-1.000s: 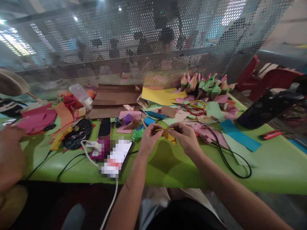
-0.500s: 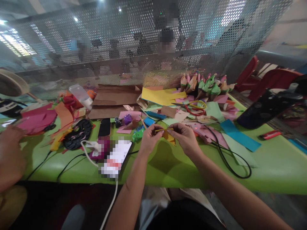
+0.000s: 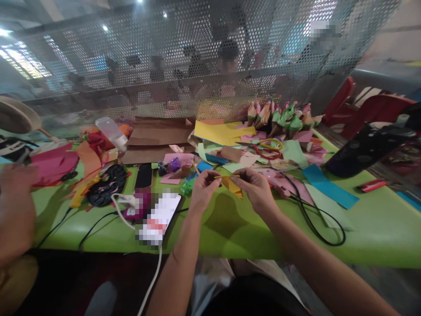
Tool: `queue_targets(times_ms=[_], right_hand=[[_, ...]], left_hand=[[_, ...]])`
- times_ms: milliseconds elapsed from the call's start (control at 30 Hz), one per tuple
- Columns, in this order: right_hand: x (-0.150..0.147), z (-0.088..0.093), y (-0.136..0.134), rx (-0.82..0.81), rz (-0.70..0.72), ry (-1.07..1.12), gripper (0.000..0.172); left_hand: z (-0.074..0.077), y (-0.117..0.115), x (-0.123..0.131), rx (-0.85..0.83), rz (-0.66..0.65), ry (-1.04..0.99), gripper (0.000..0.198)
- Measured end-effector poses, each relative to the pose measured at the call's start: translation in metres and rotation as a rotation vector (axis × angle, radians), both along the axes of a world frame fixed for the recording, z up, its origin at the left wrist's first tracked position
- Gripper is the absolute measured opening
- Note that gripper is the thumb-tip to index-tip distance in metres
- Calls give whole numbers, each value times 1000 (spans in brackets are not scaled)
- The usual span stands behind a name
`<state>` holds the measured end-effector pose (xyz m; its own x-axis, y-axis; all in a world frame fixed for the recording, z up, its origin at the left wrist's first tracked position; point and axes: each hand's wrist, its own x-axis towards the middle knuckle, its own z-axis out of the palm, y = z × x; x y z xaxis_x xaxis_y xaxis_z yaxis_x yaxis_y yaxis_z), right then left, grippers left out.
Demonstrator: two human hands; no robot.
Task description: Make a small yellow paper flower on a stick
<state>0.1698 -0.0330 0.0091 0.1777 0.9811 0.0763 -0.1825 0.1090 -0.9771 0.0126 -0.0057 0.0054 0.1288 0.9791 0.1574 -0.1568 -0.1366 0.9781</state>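
Between my two hands is a small piece of yellow paper (image 3: 231, 185), its top edge level and its lower part hanging in a point. My left hand (image 3: 204, 189) pinches the paper's left end between thumb and fingers. At the right end, my right hand (image 3: 255, 188) is closed on it in the same way. Both hands are above the green table (image 3: 226, 239). Just behind my left hand lie a pencil-like stick (image 3: 195, 166) and a crinkled green wrapper (image 3: 188, 186). A pink glue gun (image 3: 278, 185) rests beside my right hand.
A phone (image 3: 161, 219) with a white cable lies left of my arms. Scissors (image 3: 268, 148), coloured paper strips (image 3: 330, 186) and paper flowers (image 3: 287, 117) crowd the back. A dark bottle (image 3: 358, 147) leans at right. Another person's hand (image 3: 16, 206) is at far left.
The yellow paper has tipped slightly, so more of its face shows below the fingers. My hands have barely shifted. The other person's hand at far left has moved a little.
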Motion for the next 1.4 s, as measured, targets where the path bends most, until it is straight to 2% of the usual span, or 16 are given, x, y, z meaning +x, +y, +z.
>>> queue_targets(times_ms=[233, 767, 1400], right_hand=[[0, 0, 0, 2, 9, -17, 32], [-1, 5, -2, -8, -5, 38, 29], [1, 0, 0, 16, -11, 7, 31]], left_hand=[[0, 0, -1, 13, 22, 24, 19], [-3, 3, -2, 13, 50, 6, 19], [-2, 5, -4, -2, 53, -21, 22]])
